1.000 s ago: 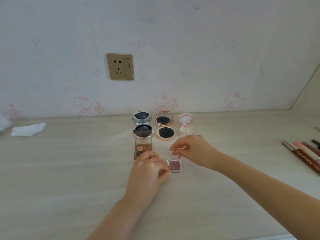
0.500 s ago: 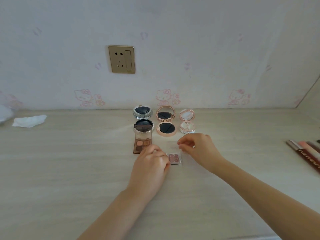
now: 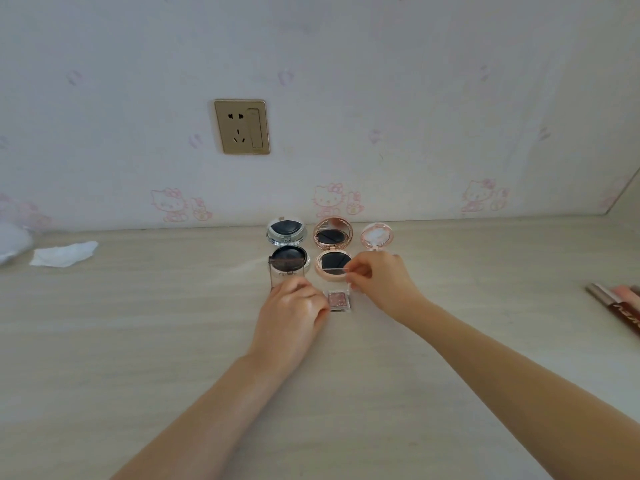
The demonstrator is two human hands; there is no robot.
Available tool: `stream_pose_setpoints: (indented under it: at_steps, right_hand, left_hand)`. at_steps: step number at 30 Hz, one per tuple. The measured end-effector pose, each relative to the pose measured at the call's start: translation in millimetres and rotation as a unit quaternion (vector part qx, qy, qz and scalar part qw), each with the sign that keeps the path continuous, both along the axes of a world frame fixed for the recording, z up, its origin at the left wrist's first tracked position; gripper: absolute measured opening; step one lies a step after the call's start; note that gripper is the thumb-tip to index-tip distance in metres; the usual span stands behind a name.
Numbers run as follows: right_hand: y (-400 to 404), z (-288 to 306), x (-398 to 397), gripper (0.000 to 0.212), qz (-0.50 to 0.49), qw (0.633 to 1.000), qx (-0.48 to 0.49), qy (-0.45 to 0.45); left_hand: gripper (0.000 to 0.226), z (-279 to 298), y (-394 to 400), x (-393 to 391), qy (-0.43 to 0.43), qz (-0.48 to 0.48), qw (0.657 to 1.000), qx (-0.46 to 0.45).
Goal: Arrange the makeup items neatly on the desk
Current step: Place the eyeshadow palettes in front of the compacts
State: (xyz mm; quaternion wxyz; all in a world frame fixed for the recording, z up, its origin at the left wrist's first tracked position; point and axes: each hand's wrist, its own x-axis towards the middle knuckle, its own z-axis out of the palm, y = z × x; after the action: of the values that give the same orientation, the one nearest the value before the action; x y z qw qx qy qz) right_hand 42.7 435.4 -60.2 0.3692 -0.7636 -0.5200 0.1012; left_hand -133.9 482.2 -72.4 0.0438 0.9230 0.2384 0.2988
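A small square pink eyeshadow pan point(image 3: 339, 300) lies on the pale wooden desk point(image 3: 138, 341), its clear lid point(image 3: 335, 270) raised upright. My left hand point(image 3: 294, 315) holds the pan's left edge with curled fingers. My right hand point(image 3: 379, 280) pinches the clear lid's top right edge. Behind stand three open round compacts: silver point(image 3: 286, 244), rose gold point(image 3: 333, 249) and pale pink point(image 3: 376, 236). A clear-lidded brown palette point(image 3: 287, 273) sits in front of the silver compact, its pans hidden under my left hand.
Several lipstick tubes point(image 3: 620, 303) lie at the desk's right edge. A crumpled white tissue point(image 3: 64, 253) rests at the far left. A gold wall socket point(image 3: 242, 126) is set in the wallpapered wall behind the compacts.
My right hand has lifted the clear lid from nearly flat to upright, moving back toward the rose gold compact. My left hand stays on the pan's left side.
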Motion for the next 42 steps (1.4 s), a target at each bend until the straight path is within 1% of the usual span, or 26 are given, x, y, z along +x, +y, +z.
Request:
stream_pose_setpoints:
  at_steps: [3,6,14,19,22,25,27,30,34,39,42]
  right_hand:
    - [4.4,-0.2,1.9,0.011,-0.002,1.0,-0.006,0.0]
    - [4.8,-1.1,3.0,0.011,-0.008,1.0,-0.005,0.012]
    - [0.4,1.3,5.1,0.013,0.001,1.0,-0.015,0.004]
    - [-8.4,4.5,6.5,0.018,0.012,0.999,-0.035,-0.032]
    - [-19.3,7.0,9.5,0.02,0.025,0.997,-0.056,-0.039]
    - [-37.7,9.4,13.9,0.024,0.027,0.994,-0.088,-0.064]
    - [-56.9,11.5,17.4,0.027,0.022,0.99,-0.102,-0.091]
    - [-92.4,14.8,27.6,0.029,0.003,0.985,-0.119,-0.124]
    - [-145.7,18.8,49.8,0.03,-0.03,0.975,-0.144,-0.169]
    - [-210.3,23.3,83.1,0.03,-0.088,0.964,-0.164,-0.188]
    - [-246.1,22.7,107.0,0.028,-0.124,0.959,-0.163,-0.195]
  left_hand:
    - [0.006,-1.0,2.5,2.1,-0.007,0.004,1.0,-0.009]
    - [0.009,-1.8,3.6,3.2,-0.015,0.008,1.0,-0.026]
    - [0.007,-5.7,3.0,2.2,-0.019,0.005,0.999,-0.031]
    - [0.013,-6.0,0.7,0.9,-0.012,0.008,1.0,-0.024]
    - [0.016,-5.1,-6.0,0.4,-0.004,0.008,1.0,-0.014]
    - [0.017,-3.0,-14.9,3.3,-0.02,0.009,1.0,-0.017]
    - [0.017,-0.2,-23.5,8.4,-0.032,-0.009,0.999,-0.013]
    - [0.016,4.1,-41.3,22.9,-0.023,-0.053,0.998,-0.013]
    - [0.019,7.4,-71.7,54.4,-0.01,-0.084,0.996,-0.017]
    - [0.025,7.1,-108.4,100.8,-0.011,-0.141,0.989,-0.038]
    - [0.027,8.9,-135.9,134.4,0.0,-0.174,0.984,-0.03]
